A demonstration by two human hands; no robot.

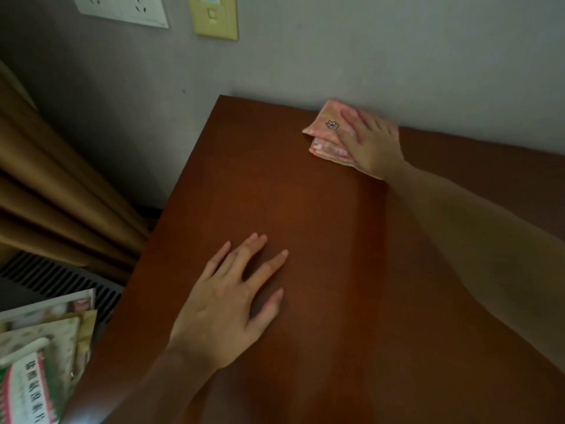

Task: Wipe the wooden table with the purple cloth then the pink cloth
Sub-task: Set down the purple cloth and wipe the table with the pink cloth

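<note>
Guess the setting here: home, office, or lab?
Probably a home room, perhaps a bedroom: a wooden table against a plain wall with a socket plate, tan curtains beside it, and printed bags stacked alongside.

Both forearms are bare, with no sleeve in view. The left hand (227, 304) and right hand (371, 145) wear no rings, gloves or watch.

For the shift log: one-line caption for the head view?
Right hand presses folded pink cloth on wooden table by wall; left hand flat.
</note>
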